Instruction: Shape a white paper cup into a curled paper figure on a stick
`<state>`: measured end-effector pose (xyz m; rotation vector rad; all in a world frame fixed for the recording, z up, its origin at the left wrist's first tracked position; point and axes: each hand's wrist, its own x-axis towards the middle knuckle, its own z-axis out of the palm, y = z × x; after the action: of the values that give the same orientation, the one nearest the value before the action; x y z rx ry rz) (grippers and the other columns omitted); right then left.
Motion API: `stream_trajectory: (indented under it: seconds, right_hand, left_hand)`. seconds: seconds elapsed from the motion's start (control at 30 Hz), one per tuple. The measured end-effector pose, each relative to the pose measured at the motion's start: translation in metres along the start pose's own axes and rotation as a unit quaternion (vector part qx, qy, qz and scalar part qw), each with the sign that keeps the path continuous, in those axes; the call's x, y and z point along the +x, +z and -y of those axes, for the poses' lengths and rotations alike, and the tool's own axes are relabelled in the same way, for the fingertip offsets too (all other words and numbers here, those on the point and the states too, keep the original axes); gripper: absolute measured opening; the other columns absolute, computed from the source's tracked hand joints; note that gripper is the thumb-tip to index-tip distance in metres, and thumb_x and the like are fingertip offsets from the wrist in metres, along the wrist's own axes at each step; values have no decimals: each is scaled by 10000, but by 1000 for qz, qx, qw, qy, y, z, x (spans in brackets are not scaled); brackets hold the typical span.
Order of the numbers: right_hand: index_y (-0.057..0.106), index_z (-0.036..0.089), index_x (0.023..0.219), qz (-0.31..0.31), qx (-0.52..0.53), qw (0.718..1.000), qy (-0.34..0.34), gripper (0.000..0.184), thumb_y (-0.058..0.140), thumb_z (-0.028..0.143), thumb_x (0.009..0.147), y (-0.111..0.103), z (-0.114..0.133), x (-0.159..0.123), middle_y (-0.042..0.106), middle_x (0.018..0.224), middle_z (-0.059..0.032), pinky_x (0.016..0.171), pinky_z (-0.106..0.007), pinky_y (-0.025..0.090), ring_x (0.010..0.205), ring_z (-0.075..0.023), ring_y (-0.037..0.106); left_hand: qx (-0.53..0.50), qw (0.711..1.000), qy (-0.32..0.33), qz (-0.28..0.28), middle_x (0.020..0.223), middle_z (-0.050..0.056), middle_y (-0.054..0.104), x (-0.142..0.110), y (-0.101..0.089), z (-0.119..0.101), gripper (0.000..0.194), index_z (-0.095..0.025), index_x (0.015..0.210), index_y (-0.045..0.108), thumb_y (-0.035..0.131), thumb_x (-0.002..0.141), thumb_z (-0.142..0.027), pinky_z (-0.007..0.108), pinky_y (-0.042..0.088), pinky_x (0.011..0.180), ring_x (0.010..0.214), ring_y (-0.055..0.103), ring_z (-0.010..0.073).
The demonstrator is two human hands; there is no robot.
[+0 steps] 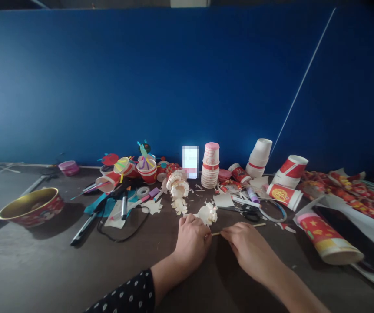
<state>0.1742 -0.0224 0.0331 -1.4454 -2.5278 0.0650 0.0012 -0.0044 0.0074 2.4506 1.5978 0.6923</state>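
Head view: dark tabletop (43,265), blue wall (173,78) behind; right grip (248,248) pinches a stick (248,228), left grip (191,243) cups curled paper (208,214).

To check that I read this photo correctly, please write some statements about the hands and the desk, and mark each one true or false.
1. The right hand touches a thin wooden stick. True.
2. The black-handled scissors lie in the left hand. False: they lie on the desk, beyond the right hand.
3. A stack of paper cups stands upright beyond the hands. True.
4. The wall behind the desk is green. False: it is blue.
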Motion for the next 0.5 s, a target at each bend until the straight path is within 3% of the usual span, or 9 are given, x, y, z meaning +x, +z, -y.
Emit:
stream_trajectory:
  seconds: [0.33,0.5]
  right_hand:
    - [656,184,1007,55,-22,998,21,386,379,21,793,-3,6,3,665,953,-61,819,-289,366,912,-181,551]
    - [654,187,975,78,-51,995,20,348,353,72,844,-4,10,4,640,955,-67,787,-302,355,875,-189,535]
  left_hand:
    - [-19,1000,-22,5,784,15,635,-6,-4,1,89,-200,720,610,531,755,-180,350,298,757,847,493,213]
    - [-22,999,-35,4,788,17,632,-7,-2,3,179,-201,778,594,493,670,-100,346,295,738,824,496,213]
